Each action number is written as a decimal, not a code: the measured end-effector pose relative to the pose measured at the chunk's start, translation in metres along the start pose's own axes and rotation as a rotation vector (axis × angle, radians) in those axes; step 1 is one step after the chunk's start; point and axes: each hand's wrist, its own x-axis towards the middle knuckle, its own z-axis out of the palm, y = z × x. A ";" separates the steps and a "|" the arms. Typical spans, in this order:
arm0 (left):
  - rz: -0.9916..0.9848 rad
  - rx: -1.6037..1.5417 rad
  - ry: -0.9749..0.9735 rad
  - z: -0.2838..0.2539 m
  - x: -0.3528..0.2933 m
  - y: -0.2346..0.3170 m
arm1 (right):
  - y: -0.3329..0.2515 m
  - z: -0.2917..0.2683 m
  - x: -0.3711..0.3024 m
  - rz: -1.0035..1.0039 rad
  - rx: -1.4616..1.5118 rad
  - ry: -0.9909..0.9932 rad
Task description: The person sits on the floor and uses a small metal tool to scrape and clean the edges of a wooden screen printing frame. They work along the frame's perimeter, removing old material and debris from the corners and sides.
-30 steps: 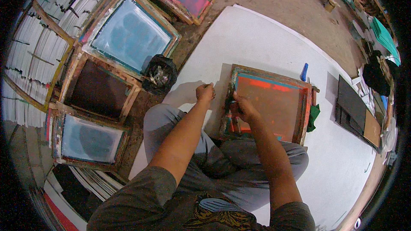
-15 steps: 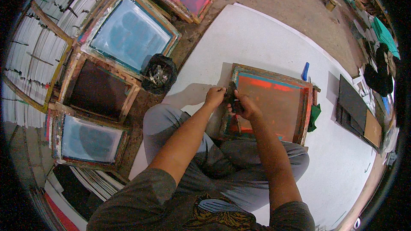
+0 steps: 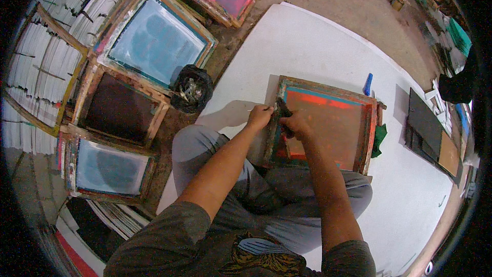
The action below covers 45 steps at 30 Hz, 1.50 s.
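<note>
Over my lap lies a screen-printing frame (image 3: 328, 128) of worn wood, its brownish mesh streaked with orange and edged in teal. At its left rail my left hand (image 3: 260, 117) is closed in a pinch; what the fingertips hold is too small to make out. Just right of it, my right hand (image 3: 298, 125) is closed around a dark, lumpy thing (image 3: 283, 109) whose kind I cannot tell. That dark thing is over the frame's left edge, between both hands. Most of the right fingers are hidden behind the back of the hand.
Under the frame is a large white board (image 3: 241, 79). A blue-handled tool (image 3: 368, 84) and green cloth (image 3: 379, 141) lie right of the frame; black panels (image 3: 424, 125) are farther right. At left stand several other printing frames (image 3: 210, 54), a black bag (image 3: 192, 90) and stacked sheets (image 3: 31, 87).
My right hand has turned over the dark thing, so its fingers show less. The left hand stays almost in place. A black shape at the far right looks lower and larger.
</note>
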 end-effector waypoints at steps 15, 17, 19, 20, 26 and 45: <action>0.036 -0.152 0.031 0.014 0.017 -0.031 | -0.014 0.001 -0.015 -0.119 -0.150 0.065; 0.026 -0.173 0.023 0.014 0.019 -0.036 | -0.019 0.001 -0.018 -0.129 -0.186 0.060; -0.047 -0.234 -0.027 0.011 0.022 -0.041 | -0.026 0.004 -0.023 -0.127 -0.242 0.061; -0.017 -0.208 0.010 0.010 0.023 -0.044 | -0.029 0.007 -0.025 -0.123 -0.242 0.068; -0.028 -0.271 -0.007 0.021 0.019 -0.036 | -0.021 -0.003 -0.023 -0.125 -0.218 0.093; -0.146 -0.325 -0.093 0.010 0.009 -0.027 | -0.026 0.004 -0.037 -0.234 -0.362 0.250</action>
